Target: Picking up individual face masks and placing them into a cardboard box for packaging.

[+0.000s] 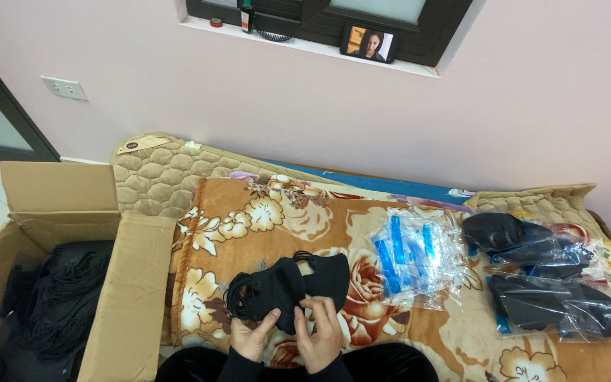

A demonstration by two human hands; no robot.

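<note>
Black masks: a small stack of black face masks point(288, 286) sits near the middle, resting on the blanket right in front of the person, ear loops hanging off the left side.
Left hand: the left hand point(252, 338) comes up from the near edge and pinches the bottom edge of the stack, thumb on top.
Right hand: the right hand point(322, 332) is just right of it, fingers curled and pinching the same bottom edge, so both hands are closed on the masks.
Blanket: a floral blanket point(447, 332), orange-brown with cream flowers, covers most of the surface under everything.
Empty bags: a heap of clear plastic bags with blue strips point(413, 258) lies to the right of the masks, close but not touching.
Packed bags: further right, clear bags filled with black masks point(546, 283) are piled up near the right edge.
Box: an open cardboard box point(125, 283) stands on the left, with more loose black masks point(61, 301) inside.
Mat: a quilted beige mat point(157, 173) pokes out at the far side by the wall.
</note>
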